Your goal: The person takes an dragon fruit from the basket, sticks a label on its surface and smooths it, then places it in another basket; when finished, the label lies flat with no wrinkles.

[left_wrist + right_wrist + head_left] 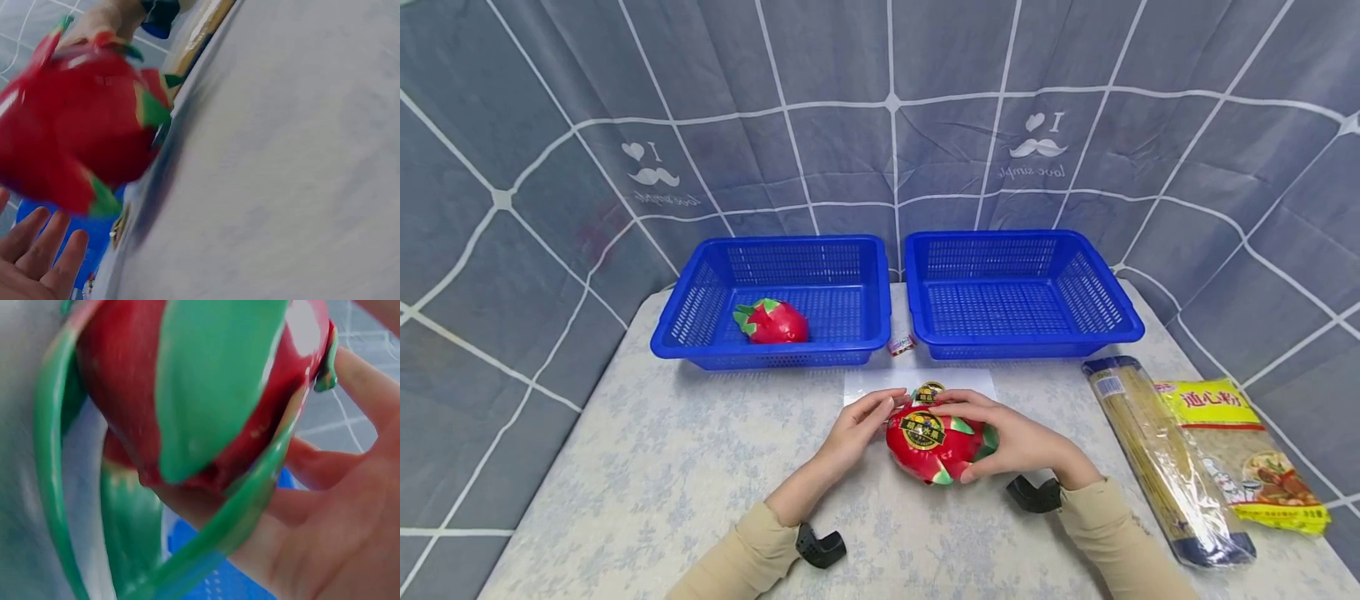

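A red dragon fruit (940, 454) with green-tipped scales and a round black-and-gold label (922, 430) is at the middle front of the table. My right hand (1018, 437) grips its right side, thumb in front and fingers over the back; the right wrist view shows the fingers curved round the dragon fruit (125, 369) behind its long green leaves. Beside its left end is my left hand (857, 429). In the left wrist view the fingers of the left hand (40, 256) look extended, just apart from the fruit. A second similar label (929, 392) shows behind the fruit.
Another dragon fruit (778, 323) lies in the left blue basket (790, 348). A right blue basket (1022, 343) stands beside it, with a small packet (902, 344) between them. White paper (977, 382) lies behind my hands. Noodles (1165, 458) and a yellow pasta bag (1243, 458) lie right.
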`<action>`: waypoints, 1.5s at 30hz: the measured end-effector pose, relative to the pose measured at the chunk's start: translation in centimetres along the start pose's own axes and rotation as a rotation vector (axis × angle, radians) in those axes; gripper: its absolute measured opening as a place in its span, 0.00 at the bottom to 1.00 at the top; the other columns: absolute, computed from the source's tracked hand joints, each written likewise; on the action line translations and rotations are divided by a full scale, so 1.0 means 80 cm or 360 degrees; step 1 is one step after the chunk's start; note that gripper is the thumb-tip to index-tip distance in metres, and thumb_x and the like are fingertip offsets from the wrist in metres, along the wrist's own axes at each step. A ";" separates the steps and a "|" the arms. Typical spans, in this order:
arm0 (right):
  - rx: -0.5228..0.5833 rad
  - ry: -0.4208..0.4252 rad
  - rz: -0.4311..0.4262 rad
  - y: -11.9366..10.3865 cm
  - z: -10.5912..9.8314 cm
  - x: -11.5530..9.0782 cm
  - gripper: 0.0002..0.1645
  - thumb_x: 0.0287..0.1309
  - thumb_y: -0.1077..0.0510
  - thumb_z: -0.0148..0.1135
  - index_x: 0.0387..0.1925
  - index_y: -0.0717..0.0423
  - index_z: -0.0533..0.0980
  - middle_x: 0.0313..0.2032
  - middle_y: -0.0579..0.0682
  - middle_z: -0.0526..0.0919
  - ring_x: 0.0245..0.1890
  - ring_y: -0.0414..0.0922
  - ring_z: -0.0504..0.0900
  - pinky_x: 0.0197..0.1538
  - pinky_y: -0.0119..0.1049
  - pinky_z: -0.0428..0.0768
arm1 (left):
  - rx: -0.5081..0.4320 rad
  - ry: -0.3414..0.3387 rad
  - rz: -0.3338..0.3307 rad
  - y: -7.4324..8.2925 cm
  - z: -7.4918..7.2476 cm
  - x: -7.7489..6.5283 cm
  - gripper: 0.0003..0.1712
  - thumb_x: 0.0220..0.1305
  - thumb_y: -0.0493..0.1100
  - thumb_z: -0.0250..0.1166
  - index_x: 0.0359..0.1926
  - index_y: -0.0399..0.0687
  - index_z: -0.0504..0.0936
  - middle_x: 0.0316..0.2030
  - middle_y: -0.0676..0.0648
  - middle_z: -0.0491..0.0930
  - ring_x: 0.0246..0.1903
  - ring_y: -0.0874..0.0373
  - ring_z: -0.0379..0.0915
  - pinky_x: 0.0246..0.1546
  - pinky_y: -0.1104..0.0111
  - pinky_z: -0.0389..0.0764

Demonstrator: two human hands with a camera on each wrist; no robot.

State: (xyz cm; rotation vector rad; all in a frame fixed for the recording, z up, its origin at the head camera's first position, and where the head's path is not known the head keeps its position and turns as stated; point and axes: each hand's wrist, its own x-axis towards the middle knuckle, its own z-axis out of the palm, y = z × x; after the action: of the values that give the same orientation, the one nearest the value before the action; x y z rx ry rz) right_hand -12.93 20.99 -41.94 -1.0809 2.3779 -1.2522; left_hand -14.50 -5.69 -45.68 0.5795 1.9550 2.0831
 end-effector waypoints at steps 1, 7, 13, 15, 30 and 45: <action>0.0016 0.0017 -0.0007 -0.001 -0.005 -0.003 0.47 0.41 0.49 0.76 0.65 0.44 0.66 0.66 0.54 0.60 0.63 0.49 0.61 0.55 0.41 0.72 | -0.0022 0.0007 0.0004 0.002 -0.001 0.001 0.22 0.72 0.42 0.51 0.59 0.29 0.70 0.55 0.34 0.73 0.54 0.47 0.72 0.52 0.58 0.74; 0.0005 0.0205 -0.0089 -0.018 -0.052 -0.029 0.48 0.40 0.58 0.77 0.65 0.51 0.65 0.67 0.53 0.59 0.62 0.39 0.62 0.47 0.38 0.77 | -0.0066 0.0079 0.0056 0.017 -0.003 0.021 0.20 0.67 0.34 0.55 0.58 0.28 0.70 0.52 0.30 0.74 0.49 0.43 0.75 0.49 0.54 0.76; -0.0160 0.0478 -0.0089 -0.043 -0.109 -0.026 0.51 0.37 0.67 0.77 0.65 0.54 0.65 0.67 0.51 0.58 0.61 0.38 0.62 0.43 0.31 0.77 | 0.0022 0.0138 0.0061 0.028 0.017 0.055 0.19 0.65 0.33 0.58 0.55 0.30 0.73 0.49 0.31 0.77 0.42 0.53 0.78 0.47 0.53 0.77; -0.0216 0.0555 -0.0043 -0.047 -0.126 -0.015 0.51 0.36 0.67 0.77 0.66 0.53 0.65 0.67 0.50 0.57 0.61 0.41 0.60 0.43 0.29 0.76 | 0.0055 0.0181 0.0051 0.030 0.026 0.067 0.19 0.65 0.35 0.58 0.55 0.31 0.74 0.47 0.33 0.78 0.41 0.51 0.79 0.45 0.53 0.78; -0.0464 0.0652 0.0345 0.036 -0.168 0.080 0.49 0.41 0.54 0.77 0.67 0.49 0.64 0.66 0.60 0.55 0.63 0.62 0.59 0.56 0.60 0.68 | 0.0010 0.0462 -0.0031 0.036 0.062 0.103 0.16 0.64 0.32 0.59 0.51 0.27 0.76 0.42 0.29 0.79 0.36 0.39 0.80 0.40 0.53 0.80; -0.0483 0.0406 0.0639 0.098 -0.161 0.104 0.51 0.46 0.51 0.73 0.68 0.53 0.55 0.62 0.67 0.56 0.61 0.62 0.58 0.58 0.60 0.65 | 0.0034 0.0460 -0.0088 0.066 0.068 0.087 0.16 0.64 0.31 0.58 0.52 0.29 0.76 0.44 0.29 0.78 0.39 0.38 0.79 0.44 0.50 0.78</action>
State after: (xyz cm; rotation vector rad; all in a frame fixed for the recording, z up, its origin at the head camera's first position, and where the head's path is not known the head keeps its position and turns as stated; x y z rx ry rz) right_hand -29.32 25.78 -39.39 -0.4846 2.8592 -0.9552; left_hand -17.85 1.67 -39.36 0.2335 2.1177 2.2170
